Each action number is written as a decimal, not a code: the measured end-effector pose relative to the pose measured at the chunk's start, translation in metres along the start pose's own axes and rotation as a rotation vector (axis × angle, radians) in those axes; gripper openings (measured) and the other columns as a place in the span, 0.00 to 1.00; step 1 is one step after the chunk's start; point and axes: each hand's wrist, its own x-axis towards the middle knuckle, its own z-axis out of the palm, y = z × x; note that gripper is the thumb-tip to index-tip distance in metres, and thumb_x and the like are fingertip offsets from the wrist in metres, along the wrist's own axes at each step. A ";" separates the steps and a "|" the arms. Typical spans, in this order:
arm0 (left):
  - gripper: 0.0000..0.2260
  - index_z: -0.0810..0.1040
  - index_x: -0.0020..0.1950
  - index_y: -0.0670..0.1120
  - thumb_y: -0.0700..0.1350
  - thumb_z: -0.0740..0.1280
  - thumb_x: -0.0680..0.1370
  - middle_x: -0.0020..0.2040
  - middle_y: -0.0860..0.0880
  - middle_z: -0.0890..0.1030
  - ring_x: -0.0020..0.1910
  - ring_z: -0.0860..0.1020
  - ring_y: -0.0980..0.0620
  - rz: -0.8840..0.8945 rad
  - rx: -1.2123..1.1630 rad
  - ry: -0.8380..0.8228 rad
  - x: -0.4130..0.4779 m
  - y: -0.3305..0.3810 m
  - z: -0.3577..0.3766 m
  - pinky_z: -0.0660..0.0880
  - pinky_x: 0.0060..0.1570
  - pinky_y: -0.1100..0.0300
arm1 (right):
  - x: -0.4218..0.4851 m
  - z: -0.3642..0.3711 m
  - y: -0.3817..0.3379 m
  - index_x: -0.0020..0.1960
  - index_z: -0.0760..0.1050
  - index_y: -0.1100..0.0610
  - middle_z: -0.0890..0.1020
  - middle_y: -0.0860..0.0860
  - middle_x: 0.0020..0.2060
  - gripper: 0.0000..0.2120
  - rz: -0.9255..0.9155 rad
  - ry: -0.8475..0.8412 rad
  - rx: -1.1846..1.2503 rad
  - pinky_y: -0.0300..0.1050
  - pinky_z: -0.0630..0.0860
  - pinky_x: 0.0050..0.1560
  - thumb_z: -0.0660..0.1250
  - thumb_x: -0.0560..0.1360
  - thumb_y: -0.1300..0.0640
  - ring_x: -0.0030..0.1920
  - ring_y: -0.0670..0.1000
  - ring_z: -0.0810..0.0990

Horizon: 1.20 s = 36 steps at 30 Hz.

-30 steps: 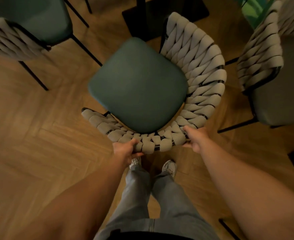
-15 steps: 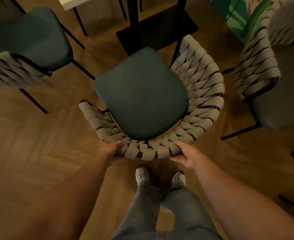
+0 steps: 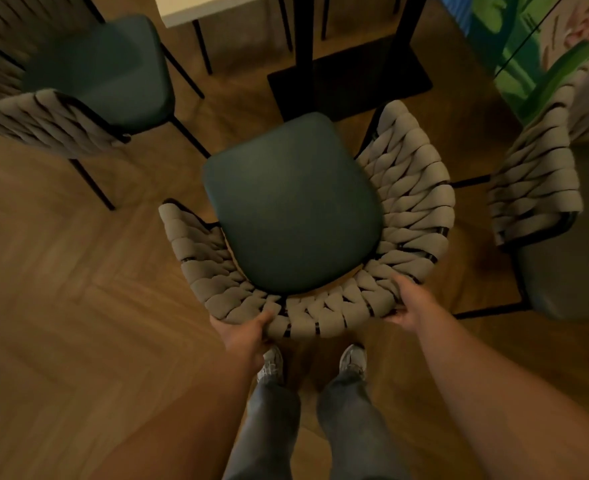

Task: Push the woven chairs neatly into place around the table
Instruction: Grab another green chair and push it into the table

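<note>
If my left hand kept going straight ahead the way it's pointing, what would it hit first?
The left hand already presses the woven backrest of the middle chair. Straight on, it would probably meet the green seat cushion next, though depth is hard to judge.

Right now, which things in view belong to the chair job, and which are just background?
Part of the job: held woven chair; left hand; right hand; left chair; right chair; table.

Background: black table base; leafy wall mural.
</note>
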 end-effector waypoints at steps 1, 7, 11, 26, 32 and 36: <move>0.44 0.58 0.69 0.67 0.37 0.78 0.67 0.68 0.44 0.72 0.62 0.77 0.37 0.014 0.028 0.023 -0.001 -0.004 0.003 0.79 0.48 0.31 | 0.002 -0.004 -0.007 0.73 0.67 0.56 0.78 0.59 0.61 0.23 0.000 -0.009 -0.023 0.62 0.77 0.45 0.67 0.80 0.53 0.63 0.64 0.77; 0.41 0.55 0.73 0.63 0.35 0.74 0.72 0.67 0.41 0.70 0.59 0.77 0.36 0.075 0.089 0.074 -0.005 -0.005 0.012 0.81 0.43 0.34 | 0.027 -0.022 -0.017 0.72 0.67 0.55 0.81 0.61 0.56 0.25 0.008 -0.064 -0.086 0.61 0.82 0.33 0.70 0.77 0.57 0.48 0.61 0.83; 0.41 0.56 0.73 0.62 0.35 0.74 0.71 0.67 0.42 0.70 0.58 0.77 0.36 0.123 0.147 0.059 -0.004 0.001 0.013 0.82 0.39 0.37 | 0.035 -0.027 -0.009 0.71 0.66 0.52 0.79 0.63 0.60 0.26 0.009 -0.057 -0.032 0.68 0.81 0.37 0.71 0.76 0.59 0.54 0.65 0.82; 0.41 0.60 0.71 0.63 0.37 0.78 0.69 0.67 0.46 0.70 0.61 0.76 0.38 0.081 0.110 -0.119 0.006 0.019 0.033 0.81 0.42 0.34 | 0.029 -0.042 -0.002 0.73 0.65 0.47 0.76 0.59 0.65 0.31 -0.044 0.023 0.170 0.75 0.78 0.42 0.74 0.74 0.53 0.60 0.67 0.78; 0.34 0.61 0.67 0.62 0.33 0.71 0.74 0.58 0.45 0.72 0.52 0.78 0.38 0.016 0.079 -0.088 0.011 0.016 0.044 0.81 0.37 0.39 | 0.029 -0.037 -0.006 0.74 0.63 0.48 0.76 0.60 0.67 0.29 -0.054 0.069 0.212 0.76 0.75 0.55 0.68 0.78 0.63 0.63 0.66 0.78; 0.34 0.62 0.69 0.61 0.32 0.71 0.74 0.59 0.45 0.72 0.53 0.78 0.37 0.007 0.060 -0.089 0.008 0.017 0.058 0.81 0.35 0.39 | 0.036 -0.042 -0.021 0.74 0.62 0.49 0.75 0.61 0.67 0.29 -0.080 0.079 0.185 0.75 0.76 0.55 0.67 0.78 0.64 0.62 0.66 0.78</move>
